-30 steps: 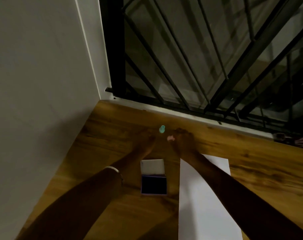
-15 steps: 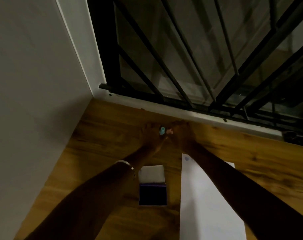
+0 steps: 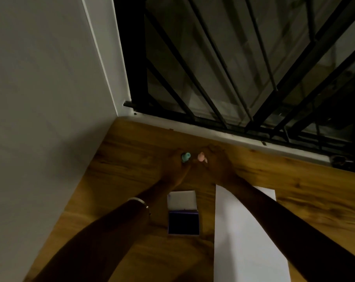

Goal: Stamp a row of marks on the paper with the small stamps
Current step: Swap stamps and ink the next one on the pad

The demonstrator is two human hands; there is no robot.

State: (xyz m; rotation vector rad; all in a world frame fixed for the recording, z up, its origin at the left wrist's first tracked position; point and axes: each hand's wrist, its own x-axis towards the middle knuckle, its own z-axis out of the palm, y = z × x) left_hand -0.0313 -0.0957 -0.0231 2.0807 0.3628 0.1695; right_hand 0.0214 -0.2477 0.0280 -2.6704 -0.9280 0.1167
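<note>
Both hands reach to the far side of the wooden table (image 3: 119, 171), close to the window sill. My left hand (image 3: 175, 165) is closed around a small teal stamp (image 3: 186, 156). My right hand (image 3: 217, 161) is closed around a small pink stamp (image 3: 201, 157). The two stamps stand a little apart, side by side. A white sheet of paper (image 3: 243, 231) lies under my right forearm. An open ink pad (image 3: 183, 222) with a dark purple pad and a white lid lies between my forearms.
A grey wall (image 3: 40, 98) bounds the table on the left. A window with black metal bars (image 3: 233, 68) runs along the far edge. A bangle (image 3: 139, 201) circles my left wrist. Small dark objects (image 3: 343, 159) sit at the far right on the sill.
The two hands have drawn slightly apart, so the teal and pink stamps no longer touch. The camera view has shifted a little; the paper's top corner is now under my right arm.
</note>
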